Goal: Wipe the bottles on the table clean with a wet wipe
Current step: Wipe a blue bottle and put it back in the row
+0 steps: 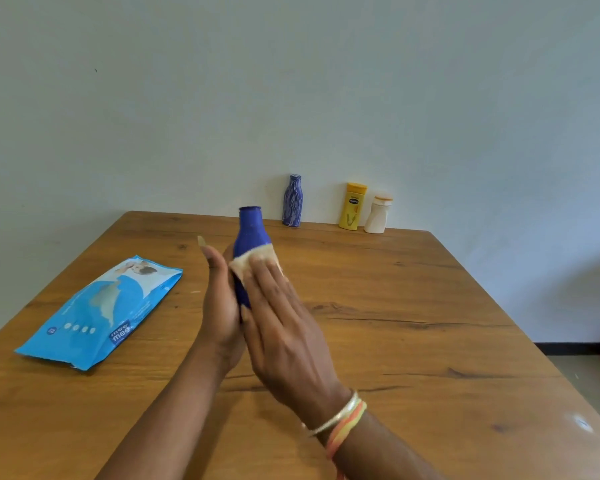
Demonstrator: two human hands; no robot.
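A plain dark blue bottle (250, 230) is held up above the middle of the wooden table (430, 306), neck pointing up and away. My left hand (219, 306) grips its lower body from the left, thumb raised. My right hand (284, 327) lies over the bottle's right side, fingers straight, pressing a whitish wet wipe (244, 262) against its shoulder. The bottle's base is hidden between my hands. Three more bottles stand at the table's far edge by the wall: a blue patterned bottle (292, 202), a yellow bottle (352, 207) and a white bottle (377, 216).
A blue pack of wet wipes (101, 310) lies flat on the left part of the table. A pale wall rises right behind the far edge. Floor and something red show past the table's right edge.
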